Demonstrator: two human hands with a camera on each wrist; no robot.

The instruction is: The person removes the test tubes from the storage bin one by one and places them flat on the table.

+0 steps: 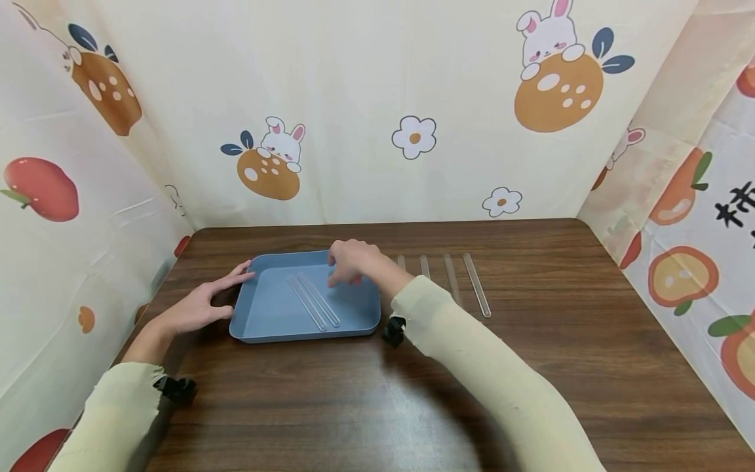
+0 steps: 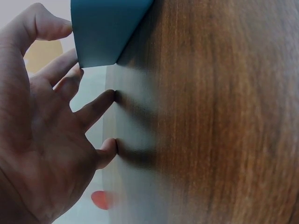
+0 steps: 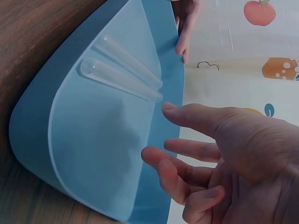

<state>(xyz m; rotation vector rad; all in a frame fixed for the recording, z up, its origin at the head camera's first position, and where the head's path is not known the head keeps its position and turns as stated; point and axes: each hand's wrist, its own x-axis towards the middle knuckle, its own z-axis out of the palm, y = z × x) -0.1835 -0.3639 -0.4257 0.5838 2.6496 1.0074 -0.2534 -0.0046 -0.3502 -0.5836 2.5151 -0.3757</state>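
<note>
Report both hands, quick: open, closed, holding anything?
Left hand: open, fingers at the blue tray's left side, not gripping it.
Right hand: open, fingers loosely bent over the tray, holding nothing.

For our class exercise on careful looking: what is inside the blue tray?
Two clear tubes lie side by side in the blue tray. In the head view, the right hand hides the tray's far right corner.

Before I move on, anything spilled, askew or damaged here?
Nothing stands out. Two clear tubes lie slanted but nearly parallel in the blue tray, no spill or breakage visible. Four more tubes lie in a row on the table; the right arm hides parts of some, so damage there can't be ruled out.
</note>
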